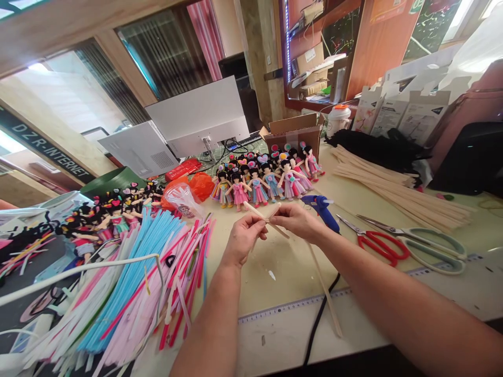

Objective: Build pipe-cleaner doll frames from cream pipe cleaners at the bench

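Observation:
Between the fingertips of both hands, beige pipe cleaners (281, 232) are held where they cross each other. My left hand (244, 238) pinches them at the crossing, thumb uppermost. My right hand (293, 218) grips them just to the right, its fingertips almost meeting those of the left. How the stems are joined is hidden by the fingers. Another beige pipe cleaner (327, 290) lies on the table below my right wrist. A blue glue gun (324, 213) rests beyond that wrist. Past it lie red-handled scissors (383, 247) and larger pale green-handled scissors (436, 248).
Several small dolls (271, 183) stand ahead of my hands, before an open cardboard box (293, 133). Coloured pipe cleaners (129, 283) are heaped at left, a beige bundle (401, 191) at right. A ruler strip (283, 310) and black cable (319, 322) run along the near side.

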Action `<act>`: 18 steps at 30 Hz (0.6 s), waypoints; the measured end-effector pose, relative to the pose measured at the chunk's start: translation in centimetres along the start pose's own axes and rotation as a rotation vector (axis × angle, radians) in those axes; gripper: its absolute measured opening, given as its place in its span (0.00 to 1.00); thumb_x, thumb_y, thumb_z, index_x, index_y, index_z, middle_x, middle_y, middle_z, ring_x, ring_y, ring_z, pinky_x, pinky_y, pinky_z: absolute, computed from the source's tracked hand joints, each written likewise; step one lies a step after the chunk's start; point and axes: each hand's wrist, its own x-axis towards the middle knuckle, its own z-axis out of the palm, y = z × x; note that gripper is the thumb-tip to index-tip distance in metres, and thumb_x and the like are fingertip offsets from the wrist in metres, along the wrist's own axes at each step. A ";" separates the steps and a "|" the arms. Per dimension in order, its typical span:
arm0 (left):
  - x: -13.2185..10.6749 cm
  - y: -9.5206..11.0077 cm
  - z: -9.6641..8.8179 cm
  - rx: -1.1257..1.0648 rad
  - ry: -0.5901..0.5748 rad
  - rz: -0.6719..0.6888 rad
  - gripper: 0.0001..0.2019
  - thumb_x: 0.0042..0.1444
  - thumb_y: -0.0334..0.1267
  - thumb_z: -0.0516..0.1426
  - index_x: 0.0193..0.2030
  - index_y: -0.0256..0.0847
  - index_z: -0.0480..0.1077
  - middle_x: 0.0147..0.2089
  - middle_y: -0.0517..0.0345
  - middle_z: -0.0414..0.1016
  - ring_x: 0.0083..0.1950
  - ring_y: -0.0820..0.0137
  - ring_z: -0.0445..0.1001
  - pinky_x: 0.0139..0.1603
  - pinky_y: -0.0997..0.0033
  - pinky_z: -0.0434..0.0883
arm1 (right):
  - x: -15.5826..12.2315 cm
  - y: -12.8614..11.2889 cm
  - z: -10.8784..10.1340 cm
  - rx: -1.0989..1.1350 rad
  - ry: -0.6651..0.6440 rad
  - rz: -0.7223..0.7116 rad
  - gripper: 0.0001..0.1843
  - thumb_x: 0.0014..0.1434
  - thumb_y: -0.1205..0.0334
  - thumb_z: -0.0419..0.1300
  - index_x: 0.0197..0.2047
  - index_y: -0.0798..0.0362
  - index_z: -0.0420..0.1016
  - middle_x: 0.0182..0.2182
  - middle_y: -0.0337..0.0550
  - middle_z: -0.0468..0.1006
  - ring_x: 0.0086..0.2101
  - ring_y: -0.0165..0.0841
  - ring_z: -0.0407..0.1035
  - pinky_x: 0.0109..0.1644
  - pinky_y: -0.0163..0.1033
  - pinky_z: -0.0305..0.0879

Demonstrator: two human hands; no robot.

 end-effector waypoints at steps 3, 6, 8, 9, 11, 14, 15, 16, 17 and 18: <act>-0.1 0.3 0.0 -0.059 -0.041 -0.054 0.09 0.44 0.40 0.64 0.26 0.36 0.72 0.23 0.60 0.70 0.23 0.77 0.67 0.26 0.75 0.65 | 0.1 0.0 -0.3 0.078 -0.039 0.022 0.12 0.43 0.54 0.65 0.25 0.54 0.73 0.18 0.33 0.64 0.21 0.24 0.52 0.25 0.34 0.45; -0.2 0.5 0.0 -0.102 -0.075 -0.108 0.11 0.42 0.42 0.65 0.25 0.35 0.72 0.22 0.60 0.70 0.23 0.77 0.66 0.25 0.76 0.64 | 0.1 0.2 -0.6 0.128 -0.090 0.041 0.14 0.43 0.52 0.66 0.25 0.55 0.73 0.18 0.32 0.62 0.20 0.23 0.49 0.23 0.34 0.42; -0.2 0.5 0.0 -0.130 -0.088 -0.129 0.12 0.41 0.42 0.66 0.26 0.35 0.72 0.22 0.60 0.70 0.23 0.78 0.65 0.25 0.77 0.63 | 0.0 0.3 -0.8 0.160 -0.121 0.043 0.14 0.44 0.52 0.67 0.26 0.55 0.73 0.17 0.31 0.62 0.20 0.23 0.48 0.23 0.34 0.41; -0.3 0.5 0.0 -0.148 -0.094 -0.136 0.13 0.41 0.42 0.66 0.26 0.35 0.72 0.22 0.60 0.70 0.23 0.78 0.65 0.25 0.77 0.63 | 0.0 0.3 -0.9 0.175 -0.133 0.045 0.15 0.44 0.52 0.67 0.26 0.55 0.73 0.17 0.31 0.61 0.20 0.22 0.47 0.23 0.34 0.40; -0.3 0.4 0.0 -0.181 -0.106 -0.150 0.13 0.41 0.43 0.67 0.26 0.35 0.71 0.22 0.61 0.69 0.23 0.78 0.65 0.24 0.78 0.62 | 0.0 0.3 -1.0 0.207 -0.136 0.053 0.15 0.43 0.52 0.68 0.27 0.55 0.73 0.17 0.30 0.61 0.20 0.22 0.47 0.23 0.34 0.40; -0.3 0.2 0.2 -0.222 -0.123 -0.177 0.14 0.41 0.43 0.68 0.26 0.35 0.71 0.22 0.61 0.69 0.23 0.79 0.65 0.24 0.78 0.62 | -0.1 0.3 -0.9 0.257 -0.112 0.053 0.16 0.42 0.54 0.70 0.27 0.55 0.72 0.18 0.30 0.62 0.20 0.22 0.49 0.23 0.33 0.41; -0.3 0.2 0.2 -0.237 -0.129 -0.186 0.15 0.40 0.43 0.68 0.26 0.35 0.71 0.22 0.61 0.69 0.22 0.79 0.65 0.24 0.78 0.61 | -0.1 0.2 -0.9 0.272 -0.106 0.050 0.16 0.41 0.55 0.70 0.27 0.55 0.72 0.18 0.30 0.63 0.20 0.22 0.49 0.23 0.33 0.41; -0.3 0.1 0.2 -0.253 -0.135 -0.195 0.15 0.40 0.43 0.68 0.26 0.35 0.71 0.22 0.61 0.69 0.22 0.79 0.65 0.24 0.78 0.61 | -0.1 0.2 -0.9 0.284 -0.107 0.046 0.16 0.41 0.55 0.71 0.28 0.55 0.72 0.18 0.30 0.63 0.20 0.22 0.49 0.23 0.33 0.41; -0.3 0.0 0.2 -0.270 -0.144 -0.204 0.15 0.40 0.43 0.68 0.26 0.35 0.70 0.21 0.61 0.69 0.22 0.79 0.65 0.24 0.78 0.61 | -0.1 0.1 -0.9 0.294 -0.116 0.043 0.16 0.41 0.55 0.71 0.28 0.55 0.72 0.18 0.30 0.63 0.20 0.22 0.49 0.23 0.33 0.41; -0.3 -0.1 0.2 -0.287 -0.156 -0.214 0.16 0.40 0.44 0.69 0.26 0.35 0.70 0.21 0.61 0.69 0.22 0.79 0.66 0.24 0.79 0.61 | -0.2 0.0 -0.9 0.303 -0.132 0.044 0.16 0.42 0.55 0.70 0.28 0.55 0.72 0.18 0.30 0.64 0.20 0.22 0.49 0.23 0.33 0.41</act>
